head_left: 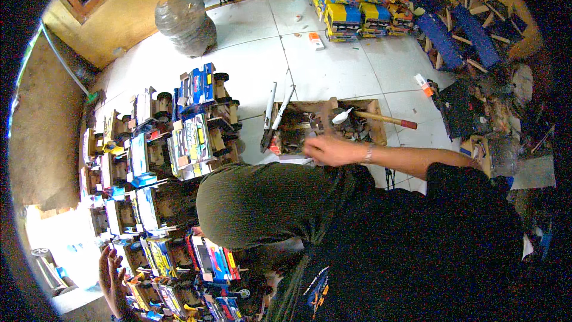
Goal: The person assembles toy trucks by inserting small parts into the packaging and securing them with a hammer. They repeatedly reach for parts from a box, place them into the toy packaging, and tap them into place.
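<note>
Glare whites out the lower-left corner, and in front of it the wearer's left hand [112, 274] rises from the lower edge, fingers loosely spread; whether it touches anything cannot be told. Just right of it stand rows of wooden toy trucks with colourful printed panels [143, 211], crowded together, the lower ones cut off or covered. Their lettering-like graphics are too small and blurred to read. Above them sits a bulging bundle of clear plastic [186, 24]. A co-worker's dark olive knitted cap [256, 203] and black top [411, 244] cover the lower middle; the emblem on the top is indistinct. Beyond, a long white-handled tool [283, 110] leans beside a shallow wooden box [374, 107]. The co-worker's hand [325, 150] is over it, its grip unclear. Farther right, yellow-and-blue toy trucks [344, 15] stand near blue-panelled wooden frames [441, 36]. The wearer's right hand is out of view, its state untellable.
</note>
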`<state>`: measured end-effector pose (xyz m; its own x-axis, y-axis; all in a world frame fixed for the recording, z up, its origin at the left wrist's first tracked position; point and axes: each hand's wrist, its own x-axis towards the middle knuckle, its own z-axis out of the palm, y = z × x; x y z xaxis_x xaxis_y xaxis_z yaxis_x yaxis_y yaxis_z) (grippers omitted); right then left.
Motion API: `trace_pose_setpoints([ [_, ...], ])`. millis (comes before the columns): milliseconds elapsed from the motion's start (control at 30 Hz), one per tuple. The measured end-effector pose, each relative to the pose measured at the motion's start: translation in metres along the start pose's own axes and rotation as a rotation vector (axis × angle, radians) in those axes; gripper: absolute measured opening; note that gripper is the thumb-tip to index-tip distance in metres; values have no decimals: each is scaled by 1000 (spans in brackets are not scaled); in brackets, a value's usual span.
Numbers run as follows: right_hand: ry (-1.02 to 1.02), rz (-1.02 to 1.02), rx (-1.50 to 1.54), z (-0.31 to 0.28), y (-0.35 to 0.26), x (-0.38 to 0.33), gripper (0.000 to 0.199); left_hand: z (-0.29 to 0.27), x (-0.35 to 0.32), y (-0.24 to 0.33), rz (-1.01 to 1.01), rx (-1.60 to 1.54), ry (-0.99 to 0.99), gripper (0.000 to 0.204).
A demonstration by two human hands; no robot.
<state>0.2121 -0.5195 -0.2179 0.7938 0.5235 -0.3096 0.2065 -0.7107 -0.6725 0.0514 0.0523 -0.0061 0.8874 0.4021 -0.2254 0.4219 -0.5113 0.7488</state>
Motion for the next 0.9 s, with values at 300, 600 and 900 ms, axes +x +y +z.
trace_pose_setpoints([
  [300,254,412,-259,50,85,119,28,-6,-10,-3,-26,1,-5,48],
  [600,451,463,-181,84,101,143,21,-4,-2,-7,-9,-17,1,49],
  [900,510,489,462,74,97,134,37,-7,1,-11,-11,-10,-9,50],
])
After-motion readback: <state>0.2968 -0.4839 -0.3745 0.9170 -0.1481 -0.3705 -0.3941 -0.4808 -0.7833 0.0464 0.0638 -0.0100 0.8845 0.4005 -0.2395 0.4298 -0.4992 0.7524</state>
